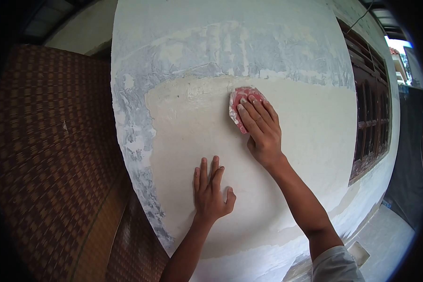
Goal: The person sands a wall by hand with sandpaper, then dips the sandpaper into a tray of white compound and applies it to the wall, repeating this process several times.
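The right hand (261, 129) presses a red pad (242, 101) flat against the wall (296, 155), fingers laid over it and close together, so that the pad is pinned between fingertips and plaster rather than gripped all round. The pad sits just above the middle of the view, at the upper edge of the cream patch (188, 136), where that smooth area meets the flaking grey-white paint (268, 51) above. Only the upper and left part of the pad shows; the rest is hidden under the fingers. Its long axis runs from lower left to upper right, roughly in line with the fingers, and its rounded upper end points up toward the grey band. White dust flecks its surface. The left hand (211, 190) lies lower and to the left, well apart from the right one, palm flat on the cream patch with fingers pointing up, spread slightly and holding nothing. Both forearms rise from the near bottom edge, and a pale sleeve (336, 265) covers the right upper arm. Left of the wall a brown woven panel (51, 155) fills the side of the view. On the far right a dark wooden window (369, 122) with several panes is set into the same wall, and a pale floor (385, 244) shows below it.
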`<state>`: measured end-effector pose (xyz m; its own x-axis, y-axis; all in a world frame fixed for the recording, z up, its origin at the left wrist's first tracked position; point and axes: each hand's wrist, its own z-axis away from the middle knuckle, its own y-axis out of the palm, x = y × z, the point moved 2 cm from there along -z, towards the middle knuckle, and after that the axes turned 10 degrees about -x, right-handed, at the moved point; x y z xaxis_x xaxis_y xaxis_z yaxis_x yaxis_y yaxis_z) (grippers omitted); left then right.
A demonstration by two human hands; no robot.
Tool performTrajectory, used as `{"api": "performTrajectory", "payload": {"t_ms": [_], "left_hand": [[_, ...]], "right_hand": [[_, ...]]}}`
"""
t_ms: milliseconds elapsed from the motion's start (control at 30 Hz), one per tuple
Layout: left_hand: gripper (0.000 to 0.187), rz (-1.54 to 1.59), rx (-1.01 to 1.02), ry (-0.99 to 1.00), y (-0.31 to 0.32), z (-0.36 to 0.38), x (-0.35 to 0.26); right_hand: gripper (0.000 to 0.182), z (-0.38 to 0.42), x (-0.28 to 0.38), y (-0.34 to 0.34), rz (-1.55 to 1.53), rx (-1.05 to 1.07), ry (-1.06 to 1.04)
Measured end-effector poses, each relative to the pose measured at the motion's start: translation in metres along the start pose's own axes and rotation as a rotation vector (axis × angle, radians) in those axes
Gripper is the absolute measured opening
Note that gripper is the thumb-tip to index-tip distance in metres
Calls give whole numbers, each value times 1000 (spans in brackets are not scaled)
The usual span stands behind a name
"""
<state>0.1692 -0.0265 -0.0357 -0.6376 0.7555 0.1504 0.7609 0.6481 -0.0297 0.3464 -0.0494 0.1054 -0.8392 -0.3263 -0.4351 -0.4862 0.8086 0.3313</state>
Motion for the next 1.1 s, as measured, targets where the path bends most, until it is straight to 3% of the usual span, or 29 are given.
{"api": "performTrajectory", "payload": {"t_ms": [133,300,533,733,933,1100], "left_hand": [[65,9,2,1,-1,2,1],[65,2,3,9,-2,2,-1],[65,16,-15,-4,1,4,3],[63,-6,-12,7,0,2,0],[60,7,-32,3,1,4,1],[60,9,-30,7,0,3,3]], "right_hand": [[59,-15,-11,22,-5,28,6],[62,46,13,-6,-53,154,-9],[66,-18,-10,17,-64,43,-43],[63,48,10,-9,-68,170,1],[68,-18,-11,10,-11,-9,-14],[65,26,5,16,-6,62,73]]}}
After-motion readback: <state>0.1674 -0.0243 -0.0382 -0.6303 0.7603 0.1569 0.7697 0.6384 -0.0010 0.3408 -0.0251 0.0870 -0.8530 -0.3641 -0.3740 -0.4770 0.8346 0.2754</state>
